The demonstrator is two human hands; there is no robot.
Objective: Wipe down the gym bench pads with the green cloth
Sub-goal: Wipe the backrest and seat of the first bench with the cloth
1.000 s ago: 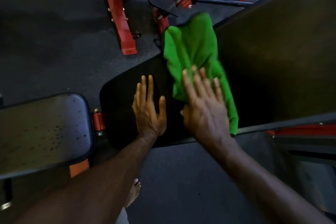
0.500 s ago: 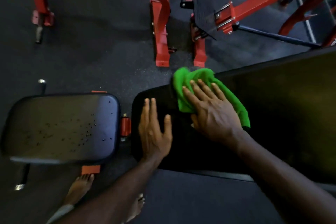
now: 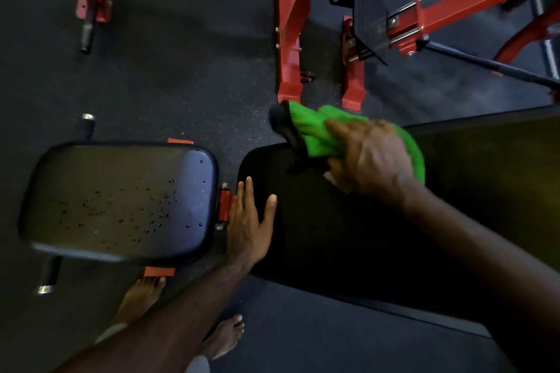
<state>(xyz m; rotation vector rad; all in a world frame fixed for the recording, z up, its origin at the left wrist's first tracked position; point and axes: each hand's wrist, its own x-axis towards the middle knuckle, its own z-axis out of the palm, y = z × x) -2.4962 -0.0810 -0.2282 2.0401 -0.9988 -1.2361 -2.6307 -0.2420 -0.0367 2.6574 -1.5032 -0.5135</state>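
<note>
The green cloth [image 3: 318,136] is bunched up at the far left corner of the long black back pad [image 3: 348,236]. My right hand [image 3: 371,157] lies over the cloth, fingers curled into it and thumb below, gripping it; the hand is motion-blurred. A dark strip [image 3: 286,129] sticks up at the cloth's left edge; what it is cannot be told. My left hand [image 3: 247,221] rests flat on the pad's left end, fingers straight and together, thumb spread. The separate seat pad [image 3: 121,200], left of it, carries several dark specks.
A red hinge bracket [image 3: 225,204] joins the two pads beside my left hand. Red machine frames [image 3: 291,39] and a black footplate [image 3: 368,27] stand on the dark rubber floor beyond the bench. My bare feet [image 3: 224,336] are below the pads.
My right hand slid the cloth left and away to the pad's far corner, bunching it and closing around it. My left hand stayed flat on the pad. The view shifted, showing more of the seat pad.
</note>
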